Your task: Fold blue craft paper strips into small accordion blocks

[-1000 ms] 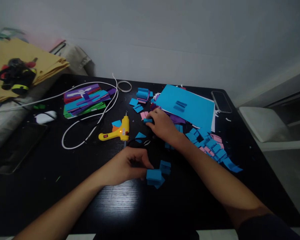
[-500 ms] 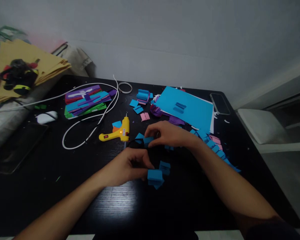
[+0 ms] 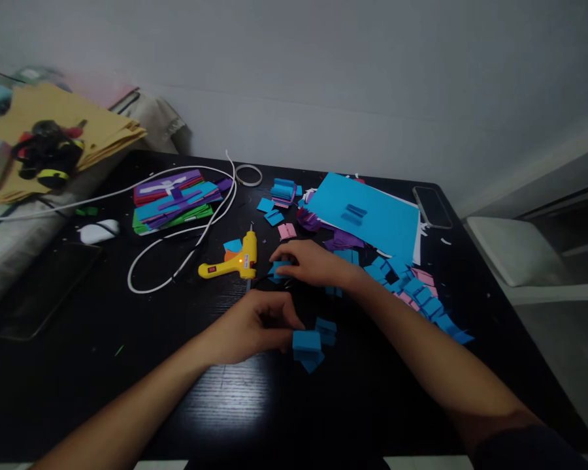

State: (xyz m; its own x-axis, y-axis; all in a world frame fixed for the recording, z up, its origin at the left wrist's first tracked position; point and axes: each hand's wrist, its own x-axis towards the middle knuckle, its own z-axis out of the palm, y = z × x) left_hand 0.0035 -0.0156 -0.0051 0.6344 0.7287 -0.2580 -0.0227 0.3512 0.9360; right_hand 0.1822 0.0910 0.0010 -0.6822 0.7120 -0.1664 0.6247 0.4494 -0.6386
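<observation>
My left hand pinches the edge of a folded blue paper piece above the front middle of the table. Two more blue folds stick out just beyond and under it; whether they are joined to it I cannot tell. My right hand is farther back, its thumb and fingers closed around another folded blue paper piece. A dark, thin object lies below those fingertips, too dim to name. Left of the right hand lies a yellow glue gun, its small orange light lit.
Folded blue pieces and pink ones lie by my right forearm. Behind are blue sheets, a phone, a tape ring and a small stack of pieces. Coloured strips, a white cable and a mouse are left.
My right hand has shifted slightly left, over the blue piece near the glue gun. My left hand keeps its hold with little movement. The view has tilted slightly.
</observation>
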